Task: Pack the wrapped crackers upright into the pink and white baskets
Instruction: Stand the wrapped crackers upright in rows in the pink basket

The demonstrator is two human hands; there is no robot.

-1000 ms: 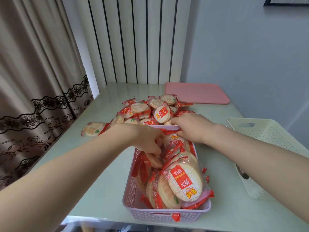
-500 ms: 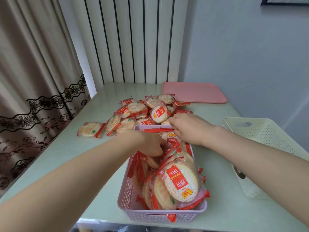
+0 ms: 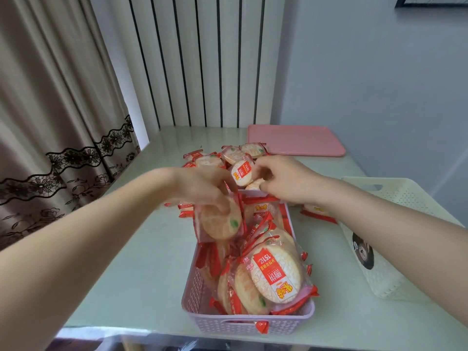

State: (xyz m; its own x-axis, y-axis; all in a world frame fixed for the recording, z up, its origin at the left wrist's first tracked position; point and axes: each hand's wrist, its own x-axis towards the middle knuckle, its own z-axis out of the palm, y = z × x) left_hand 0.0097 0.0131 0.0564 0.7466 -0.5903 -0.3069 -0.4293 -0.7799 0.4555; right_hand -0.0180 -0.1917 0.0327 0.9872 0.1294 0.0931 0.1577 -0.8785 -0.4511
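Wrapped cracker [image 3: 219,221] at frame centre, above pink basket's [image 3: 248,323] far end, pinched from above by left hand [image 3: 202,188]. Right hand [image 3: 283,181] (blurred) curled on pile cracker [image 3: 242,173]. White basket [image 3: 395,224] right edge.

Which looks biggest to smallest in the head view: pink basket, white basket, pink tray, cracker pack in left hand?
1. pink basket: largest as seen, but it is nearest the camera.
2. white basket and pink tray: not ranked; the basket is partly hidden by an arm, the tray lies farther back.
3. cracker pack in the left hand: smallest.
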